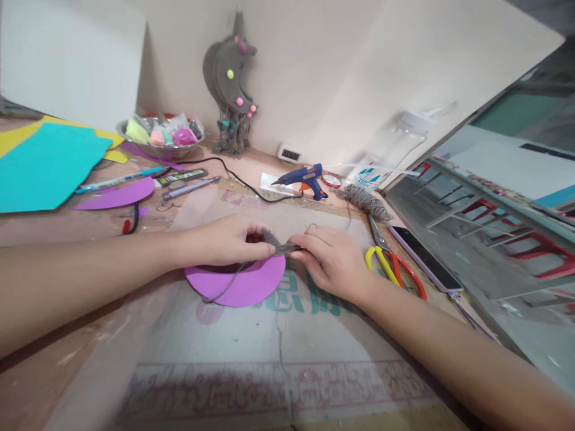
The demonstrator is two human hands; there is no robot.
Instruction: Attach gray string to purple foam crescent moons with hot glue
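My left hand [242,239] pinches a dark grey yarn-like piece [269,236] between thumb and fingers. Close beside it, my right hand [330,257] grips the other end of the same grey piece, so it spans the small gap between both hands. Under the left hand lies a purple paper crescent or disc [238,287], its upper part hidden by the fingers. A loose strand of grey yarn [229,284] loops down across the purple paper. The exact form of the held piece is mostly covered by my fingers.
Orange-and-yellow scissors [395,269] and a phone [424,257] lie at right. Behind are a grey yarn bundle [366,200], blue glue gun [303,178] with a black cord, and small clock [290,154]. Pens, turquoise paper [49,164] and a metal bowl [157,146] stand left; a grey moon ornament [229,78] hangs behind.
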